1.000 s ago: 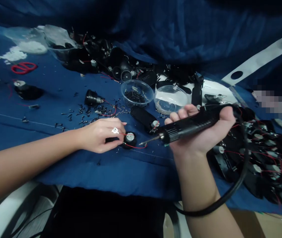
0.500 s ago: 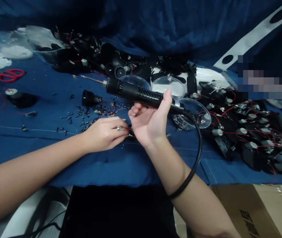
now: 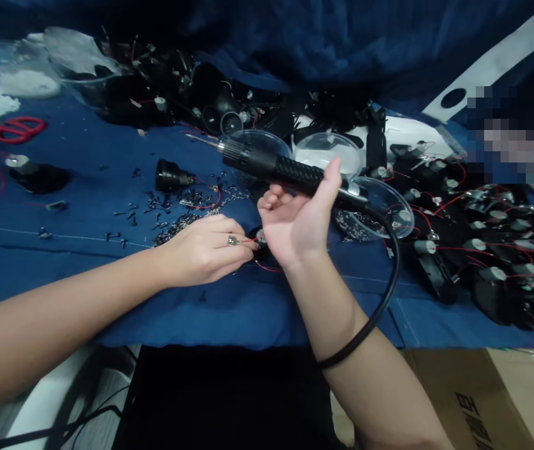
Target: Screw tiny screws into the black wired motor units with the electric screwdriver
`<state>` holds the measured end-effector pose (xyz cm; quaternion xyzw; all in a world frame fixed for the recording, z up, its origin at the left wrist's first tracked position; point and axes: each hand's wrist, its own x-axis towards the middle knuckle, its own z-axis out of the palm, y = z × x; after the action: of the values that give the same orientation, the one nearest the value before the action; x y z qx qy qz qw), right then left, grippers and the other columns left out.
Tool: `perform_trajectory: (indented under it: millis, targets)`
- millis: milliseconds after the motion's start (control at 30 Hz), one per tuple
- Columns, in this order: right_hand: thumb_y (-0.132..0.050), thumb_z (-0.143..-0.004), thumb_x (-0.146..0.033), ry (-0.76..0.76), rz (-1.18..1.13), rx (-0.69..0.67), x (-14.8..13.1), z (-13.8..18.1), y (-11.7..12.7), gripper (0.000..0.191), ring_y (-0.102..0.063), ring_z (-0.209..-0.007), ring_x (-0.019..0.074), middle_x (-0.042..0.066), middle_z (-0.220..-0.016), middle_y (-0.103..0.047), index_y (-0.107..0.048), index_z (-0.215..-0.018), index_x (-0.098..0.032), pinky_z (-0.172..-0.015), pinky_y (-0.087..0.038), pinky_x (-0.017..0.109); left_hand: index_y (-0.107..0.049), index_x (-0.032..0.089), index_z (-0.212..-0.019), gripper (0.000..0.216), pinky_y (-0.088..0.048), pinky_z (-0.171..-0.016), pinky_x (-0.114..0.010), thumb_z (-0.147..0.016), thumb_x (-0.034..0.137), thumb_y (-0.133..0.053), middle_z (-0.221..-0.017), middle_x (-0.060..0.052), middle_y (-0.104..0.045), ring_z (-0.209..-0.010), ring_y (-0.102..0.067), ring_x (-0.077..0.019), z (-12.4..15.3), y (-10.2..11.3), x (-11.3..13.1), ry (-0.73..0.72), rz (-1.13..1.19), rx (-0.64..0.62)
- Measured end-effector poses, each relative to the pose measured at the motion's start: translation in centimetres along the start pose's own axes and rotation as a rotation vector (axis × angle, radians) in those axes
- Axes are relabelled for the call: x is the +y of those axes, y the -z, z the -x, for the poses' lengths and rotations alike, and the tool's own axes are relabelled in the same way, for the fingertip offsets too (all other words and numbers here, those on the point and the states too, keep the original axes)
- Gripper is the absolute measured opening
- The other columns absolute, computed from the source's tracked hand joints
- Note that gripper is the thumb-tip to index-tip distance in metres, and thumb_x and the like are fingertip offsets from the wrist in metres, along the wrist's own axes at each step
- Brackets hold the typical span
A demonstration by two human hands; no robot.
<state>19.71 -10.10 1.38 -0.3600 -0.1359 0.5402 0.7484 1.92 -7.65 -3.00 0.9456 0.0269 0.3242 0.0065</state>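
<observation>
An electric screwdriver [image 3: 290, 170] with a black cord lies across my right hand [image 3: 297, 225], held in the crook of the thumb with its bit pointing left. The fingers of that hand are curled below it. My left hand [image 3: 213, 249] is closed, its fingertips on a small dark part with red wires [image 3: 261, 251], mostly hidden behind both hands. A small metal piece [image 3: 233, 240] on a red wire rests over the left fingers. Beside the left hand lie a heap of small screws [image 3: 177, 227] and a round black housing [image 3: 167, 175] with a red wire.
Red-handled scissors [image 3: 19, 129] and a black part with a white motor-like cylinder [image 3: 39, 177] lie at left. Clear round dishes [image 3: 327, 153] stand behind the screwdriver. Many wired black assemblies [image 3: 496, 250] crowd the right. A cardboard box [image 3: 473, 387] sits below the table edge.
The view has shifted slightly. The screwdriver and my right hand sit a little further right, and more of the dark part shows between the hands. Both grips look the same.
</observation>
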Motion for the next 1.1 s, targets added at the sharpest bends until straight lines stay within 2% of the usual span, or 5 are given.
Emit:
perform_trajectory:
  millis: [133,333,800,967,1100]
  targets:
    - [-0.057,-0.083,-0.084,-0.015,0.007,0.023,0.5,0.2,-0.2,0.060,-0.053,-0.056,0.0102,-0.001,-0.063,-0.058,-0.061,-0.078,-0.024,-0.050,-0.046,0.024,-0.072,0.021,-0.099,0.011,-0.054,-0.076,-0.033,-0.101,0.016,-0.062,-0.098,-0.003,-0.080,-0.089,-0.071,-0.0186,-0.4,-0.2,0.3,-0.015,-0.042,0.018]
    - [-0.061,-0.083,-0.081,-0.024,-0.016,0.093,0.5,0.4,-0.3,0.057,-0.053,-0.054,0.0099,-0.003,-0.062,-0.057,-0.062,-0.079,-0.024,-0.049,-0.046,0.023,-0.072,0.018,-0.096,0.004,-0.050,-0.070,-0.035,-0.097,0.018,-0.068,-0.089,-0.006,-0.074,-0.078,-0.064,-0.0192,-0.5,-0.5,0.6,0.071,-0.122,0.052]
    - [-0.057,-0.087,-0.079,0.000,0.001,0.095,0.7,0.4,-0.3,0.056,-0.053,-0.054,0.0099,-0.002,-0.064,-0.056,-0.060,-0.077,-0.024,-0.048,-0.045,0.024,-0.072,0.018,-0.093,0.006,-0.047,-0.072,-0.037,-0.097,0.017,-0.068,-0.091,-0.006,-0.075,-0.082,-0.062,-0.0211,-1.0,-0.8,1.9,0.135,-0.153,0.041]
    - [-0.057,-0.086,-0.079,-0.016,0.002,0.091,0.6,0.5,-0.3,0.055,-0.053,-0.055,0.0101,-0.002,-0.065,-0.056,-0.060,-0.079,-0.024,-0.048,-0.046,0.024,-0.071,0.017,-0.088,0.007,-0.052,-0.074,-0.037,-0.094,0.015,-0.068,-0.090,-0.007,-0.073,-0.081,-0.063,-0.0210,-1.1,-0.9,2.4,0.247,-0.069,0.041]
    - [-0.057,-0.086,-0.080,-0.006,0.018,0.061,0.7,0.4,-0.2,0.057,-0.053,-0.055,0.0102,-0.002,-0.064,-0.056,-0.059,-0.078,-0.024,-0.049,-0.046,0.024,-0.071,0.016,-0.088,0.009,-0.058,-0.082,-0.036,-0.094,0.014,-0.065,-0.094,-0.007,-0.073,-0.086,-0.067,-0.0199,-1.2,-0.7,2.3,0.362,0.074,0.033]
